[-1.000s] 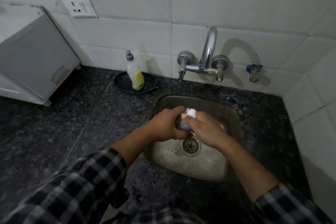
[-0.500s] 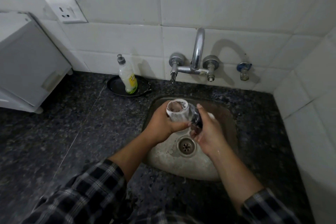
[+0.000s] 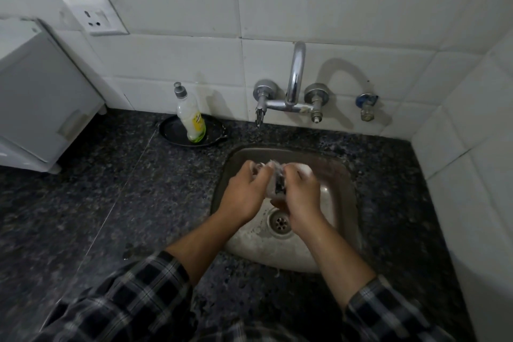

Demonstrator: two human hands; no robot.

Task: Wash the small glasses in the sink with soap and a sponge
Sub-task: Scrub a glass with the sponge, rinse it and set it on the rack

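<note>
Over the steel sink (image 3: 344, 175), my left hand (image 3: 244, 191) grips a small soapy glass (image 3: 273, 184), mostly hidden between my two hands. My right hand (image 3: 301, 194) is curled against the glass's right side and holds a foamy sponge (image 3: 304, 168), of which only a white lather-covered bit shows above the fingers. The drain (image 3: 280, 222) lies just below both hands. A soap bottle (image 3: 191, 116) with a grey cap stands on a black dish (image 3: 172, 130) at the back of the counter, left of the sink.
A chrome wall tap (image 3: 294, 83) arches over the sink's back edge; no water stream is visible. A small blue-handled valve (image 3: 366, 105) is on the tiles to its right. A white appliance (image 3: 36, 91) stands on the dark granite counter (image 3: 97, 189) at far left.
Half a second ago the glass was raised with its foamy mouth showing; now it is lower and covered, my right hand closed over its side with the sponge.
</note>
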